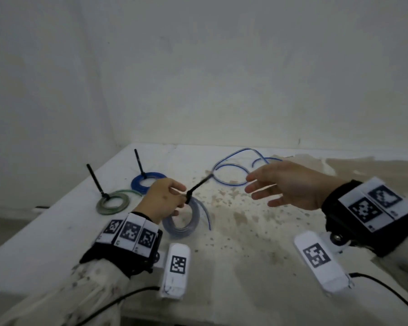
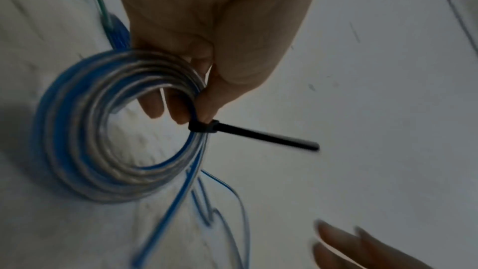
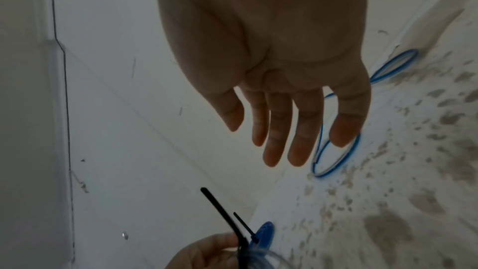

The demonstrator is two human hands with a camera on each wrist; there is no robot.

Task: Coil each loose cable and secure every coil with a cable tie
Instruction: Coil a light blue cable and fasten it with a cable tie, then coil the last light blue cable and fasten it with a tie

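Observation:
My left hand (image 1: 172,196) (image 2: 199,107) pinches a clear-and-blue cable coil (image 1: 184,222) (image 2: 116,130) upright above the table, right beside a black cable tie (image 1: 197,187) (image 2: 253,135) cinched round it; the tie's tail sticks out toward the right. My right hand (image 1: 269,187) (image 3: 284,130) hovers open with fingers spread, empty, a short way right of the tie's tail. A loose blue-and-clear cable (image 1: 233,170) (image 3: 336,150) sprawls on the table behind the right hand. A blue coil (image 1: 146,182) and a green coil (image 1: 112,203), each with an upright black tie, lie at the left.
The white table (image 1: 245,243) is stained with grey specks in the middle and right. It sits in a corner, with walls close behind and to the left. The left table edge (image 1: 57,208) runs near the green coil.

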